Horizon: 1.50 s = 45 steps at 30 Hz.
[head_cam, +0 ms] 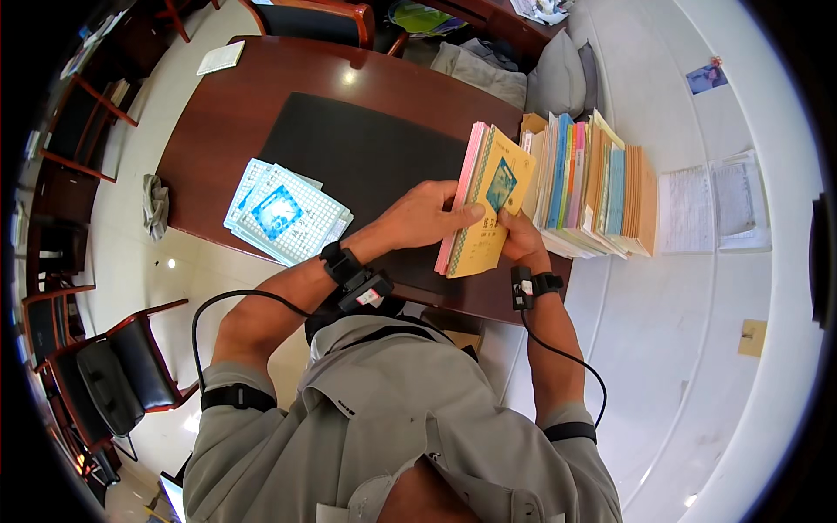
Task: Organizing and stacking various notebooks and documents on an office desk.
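Observation:
My left hand [435, 212] and my right hand [521, 238] together hold a stack of exercise books, with a yellow-covered one [487, 229] on top and pink-edged ones [465, 176] beneath. The left thumb lies on the yellow cover; the right hand grips the opposite edge. To the left, a loosely fanned pile of blue-and-white exercise books [288, 212] rests on the desk, partly over a black desk pad [366, 144]. Right of my hands, a long row of books, folders and brown envelopes [588, 183] stands against the wall.
The dark red wooden desk [216, 118] carries a notepad [221, 58] at its far left corner. A grey cloth [155, 206] hangs at the left edge. Black chairs [140, 359] stand at the left and beyond the desk. Grey cushions [559, 75] lie past the book row.

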Tool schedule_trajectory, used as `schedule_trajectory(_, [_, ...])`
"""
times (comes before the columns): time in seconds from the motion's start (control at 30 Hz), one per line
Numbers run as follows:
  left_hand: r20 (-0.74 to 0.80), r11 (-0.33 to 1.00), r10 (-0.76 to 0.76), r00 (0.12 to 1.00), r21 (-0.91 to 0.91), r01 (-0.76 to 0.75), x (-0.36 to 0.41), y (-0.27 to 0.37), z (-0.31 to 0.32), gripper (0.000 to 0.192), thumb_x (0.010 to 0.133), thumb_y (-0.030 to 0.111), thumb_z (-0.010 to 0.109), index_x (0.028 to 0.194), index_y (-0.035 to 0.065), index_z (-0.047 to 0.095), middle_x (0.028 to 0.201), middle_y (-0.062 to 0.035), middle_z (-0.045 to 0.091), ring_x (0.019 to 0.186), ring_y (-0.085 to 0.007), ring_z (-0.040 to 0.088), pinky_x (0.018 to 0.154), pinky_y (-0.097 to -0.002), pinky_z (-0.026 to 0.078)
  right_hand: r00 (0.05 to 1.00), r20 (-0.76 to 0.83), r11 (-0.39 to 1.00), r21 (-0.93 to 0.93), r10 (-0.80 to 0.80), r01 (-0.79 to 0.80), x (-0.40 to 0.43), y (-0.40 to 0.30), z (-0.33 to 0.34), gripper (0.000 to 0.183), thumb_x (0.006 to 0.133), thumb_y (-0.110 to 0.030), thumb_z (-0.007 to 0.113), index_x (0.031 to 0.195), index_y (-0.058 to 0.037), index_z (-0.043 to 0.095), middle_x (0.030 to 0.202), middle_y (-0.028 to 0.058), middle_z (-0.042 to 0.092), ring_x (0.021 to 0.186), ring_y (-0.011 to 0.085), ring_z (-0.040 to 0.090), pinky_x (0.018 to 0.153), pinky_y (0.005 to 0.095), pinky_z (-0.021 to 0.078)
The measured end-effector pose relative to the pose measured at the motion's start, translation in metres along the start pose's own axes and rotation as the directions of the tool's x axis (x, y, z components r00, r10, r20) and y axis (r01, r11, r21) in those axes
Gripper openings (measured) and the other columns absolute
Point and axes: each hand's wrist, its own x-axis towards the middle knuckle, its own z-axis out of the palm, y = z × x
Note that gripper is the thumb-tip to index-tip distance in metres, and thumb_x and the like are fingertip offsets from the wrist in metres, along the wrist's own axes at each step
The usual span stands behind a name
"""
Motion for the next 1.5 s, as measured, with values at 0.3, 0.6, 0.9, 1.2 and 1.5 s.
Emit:
schedule_trajectory(0.3, [-0.093, 0.997, -0.029, 0.995, 0.074, 0.036, 0.006, 0.004, -0.002, 0.037, 0.087, 0.033, 0.067, 0.103, 0.0, 0.066, 0.083, -0.0136, 0.068, 0.071, -0.0232, 0.064, 0.068, -0.035, 0.05, 1.0, -0.009, 0.999, -0.028, -0.026, 0.026, 0.011, -0.007, -0.007, 0.051, 0.082, -0.015, 0.076, 0.127, -0.0049, 0.054, 0.119, 0.0075, 0.064, 0.11, 0.0227, 0.06, 0.098, 0.0374, 0.0477])
schedule_trajectory(0.6, [-0.18, 0.96, 0.054, 0.982, 0.278, -0.001, -0.002, -0.078, -0.012, 0.035, 0.083, 0.013, 0.072, 0.114, 0.0001, 0.062, 0.09, -0.0152, 0.069, 0.08, -0.025, 0.067, 0.078, -0.0318, 0.052, 0.982, -0.132, 0.725, -0.689, -0.137, 0.009, 0.018, 0.003, 0.006, 0.041, 0.078, -0.01, 0.079, 0.114, 0.0008, 0.062, 0.108, 0.0093, 0.069, 0.097, 0.0172, 0.063, 0.085, 0.0329, 0.0521])
schedule_trajectory(0.9, [-0.246, 0.948, 0.111, 0.963, 0.316, -0.028, -0.001, -0.127, -0.008, 0.055, 0.077, 0.012, 0.078, 0.127, 0.0045, 0.056, 0.127, -0.0159, 0.056, 0.119, -0.0287, 0.055, 0.1, -0.038, 0.046, 0.963, -0.169, 0.633, -0.774, -0.211, 0.003, 0.03, 0.032, 0.009, 0.059, 0.073, -0.012, 0.084, 0.125, 0.0009, 0.058, 0.113, 0.0109, 0.068, 0.103, 0.0153, 0.063, 0.092, 0.031, 0.0507])
schedule_trajectory(1.2, [-0.362, 0.961, 0.158, 0.919, 0.271, -0.058, 0.009, -0.122, 0.005, 0.097, 0.067, 0.021, 0.087, 0.145, 0.0053, 0.033, 0.134, -0.0165, 0.05, 0.123, -0.0299, 0.051, 0.106, -0.0387, 0.04, 0.972, -0.123, 0.584, -0.812, -0.198, 0.016, 0.03, 0.022, 0.004, 0.054, 0.075, -0.013, 0.082, 0.122, 0.0004, 0.06, 0.11, 0.0096, 0.069, 0.101, 0.0147, 0.063, 0.091, 0.0306, 0.05])
schedule_trajectory(1.5, [-0.406, 0.984, 0.127, 0.905, 0.168, -0.063, 0.012, -0.131, 0.01, 0.083, 0.068, 0.02, 0.085, 0.138, 0.0085, 0.044, 0.13, -0.0175, 0.052, 0.121, -0.0325, 0.052, 0.103, -0.0395, 0.042, 0.978, -0.112, 0.51, -0.86, -0.176, -0.007, 0.03, 0.039, -0.001, 0.037, 0.078, -0.016, 0.08, 0.107, 0.0014, 0.066, 0.102, 0.0091, 0.07, 0.094, 0.0157, 0.064, 0.085, 0.032, 0.0509])
